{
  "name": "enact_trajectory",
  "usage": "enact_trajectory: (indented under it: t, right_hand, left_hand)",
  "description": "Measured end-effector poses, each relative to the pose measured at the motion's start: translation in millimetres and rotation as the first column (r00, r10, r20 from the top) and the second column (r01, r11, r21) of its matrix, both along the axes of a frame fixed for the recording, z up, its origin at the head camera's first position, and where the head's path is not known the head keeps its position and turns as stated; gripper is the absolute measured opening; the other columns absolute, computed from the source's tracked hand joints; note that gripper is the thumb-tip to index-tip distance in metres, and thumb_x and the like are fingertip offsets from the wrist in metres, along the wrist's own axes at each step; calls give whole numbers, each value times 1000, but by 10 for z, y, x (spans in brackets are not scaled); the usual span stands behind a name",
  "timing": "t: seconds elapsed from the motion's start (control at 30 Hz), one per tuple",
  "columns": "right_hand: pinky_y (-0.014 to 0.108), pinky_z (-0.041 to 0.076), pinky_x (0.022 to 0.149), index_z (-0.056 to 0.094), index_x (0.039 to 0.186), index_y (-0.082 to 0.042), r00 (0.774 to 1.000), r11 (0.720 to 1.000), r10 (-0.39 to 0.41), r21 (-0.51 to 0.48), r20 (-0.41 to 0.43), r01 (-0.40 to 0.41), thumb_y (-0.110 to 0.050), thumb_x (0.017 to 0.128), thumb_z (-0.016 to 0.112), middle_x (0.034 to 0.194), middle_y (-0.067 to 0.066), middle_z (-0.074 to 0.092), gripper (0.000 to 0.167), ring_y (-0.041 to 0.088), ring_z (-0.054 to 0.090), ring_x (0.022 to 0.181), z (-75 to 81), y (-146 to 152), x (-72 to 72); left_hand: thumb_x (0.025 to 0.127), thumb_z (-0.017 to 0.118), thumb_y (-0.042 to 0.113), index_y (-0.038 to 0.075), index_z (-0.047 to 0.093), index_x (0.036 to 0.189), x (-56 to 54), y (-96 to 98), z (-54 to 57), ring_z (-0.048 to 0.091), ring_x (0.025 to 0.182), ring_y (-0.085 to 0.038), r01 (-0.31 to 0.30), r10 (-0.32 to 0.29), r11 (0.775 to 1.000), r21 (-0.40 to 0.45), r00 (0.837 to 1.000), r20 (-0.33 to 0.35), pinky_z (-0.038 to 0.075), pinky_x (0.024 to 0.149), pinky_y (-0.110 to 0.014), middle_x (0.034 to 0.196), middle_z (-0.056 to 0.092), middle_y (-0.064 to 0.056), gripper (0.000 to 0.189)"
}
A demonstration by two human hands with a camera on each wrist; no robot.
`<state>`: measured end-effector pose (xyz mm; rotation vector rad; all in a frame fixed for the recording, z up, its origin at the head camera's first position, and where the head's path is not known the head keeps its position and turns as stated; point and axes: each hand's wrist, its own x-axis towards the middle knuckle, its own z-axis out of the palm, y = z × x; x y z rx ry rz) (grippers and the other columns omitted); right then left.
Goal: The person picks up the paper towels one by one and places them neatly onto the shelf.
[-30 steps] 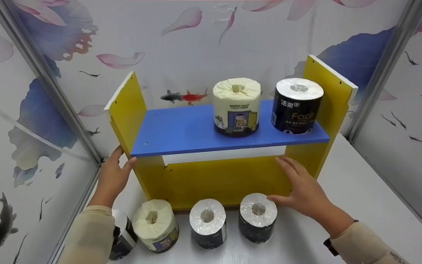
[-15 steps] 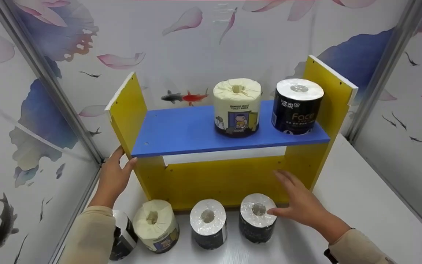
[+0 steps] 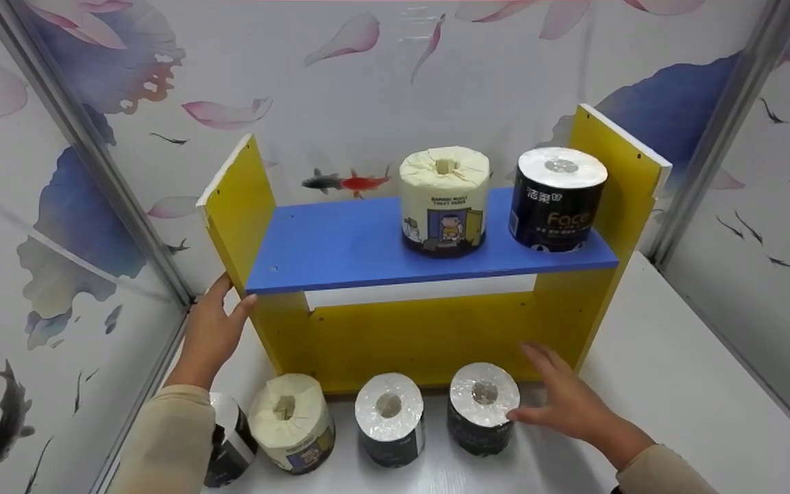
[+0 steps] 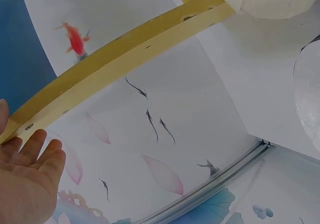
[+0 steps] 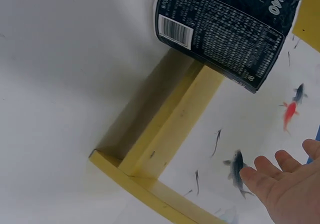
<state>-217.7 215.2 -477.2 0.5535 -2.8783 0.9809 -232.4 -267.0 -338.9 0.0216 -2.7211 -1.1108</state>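
Observation:
My left hand (image 3: pixel 213 333) holds the left side panel (image 3: pixel 241 213) of a small yellow shelf with a blue board (image 3: pixel 340 240), its thumb at the front edge and its fingers on the outer side. In the left wrist view that hand (image 4: pixel 30 179) meets the yellow panel edge (image 4: pixel 140 46). My right hand (image 3: pixel 570 398) has its fingers spread beside the rightmost black toilet roll (image 3: pixel 481 432) on the table. Its thumb tip overlaps the roll's edge; whether they touch I cannot tell. In the right wrist view the palm (image 5: pixel 290 189) holds nothing, apart from the dark roll (image 5: pixel 225 31).
On the blue board stand a cream toilet roll (image 3: pixel 444 199) and a black one (image 3: pixel 557 199). Before the shelf on the white table (image 3: pixel 669 384) are another black roll (image 3: pixel 389 418), a cream roll (image 3: pixel 292 422) and a partly hidden roll (image 3: pixel 230 446). Printed walls surround the table.
My right hand has come down and back from in front of the shelf's lower right part to beside the rightmost roll. The left hand and the rolls have stayed in place.

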Motion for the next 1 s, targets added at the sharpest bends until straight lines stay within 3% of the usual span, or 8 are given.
enact_trajectory:
  t: [0.57, 1.0]
  right_hand:
    - [61, 43, 97, 31, 151, -10, 1000, 999, -4, -50, 10, 4, -52, 66, 85, 150, 25, 31, 108, 46, 40, 131, -217, -3, 25]
    - [67, 33, 103, 28, 152, -8, 993, 997, -30, -69, 114, 38, -50, 65, 86, 154, 28, 22, 113, 51, 22, 139, -280, -35, 5]
  left_hand:
    - [103, 49, 29, 6, 22, 154, -1, -5, -17, 28, 139, -44, -5, 5, 1000, 1, 1000, -2, 27, 112, -57, 154, 30, -20, 62]
    - [103, 49, 29, 6, 24, 154, 0, 3, -24, 28, 140, -41, -5, 5, 1000, 3, 1000, -14, 27, 113, -55, 153, 32, -20, 61]
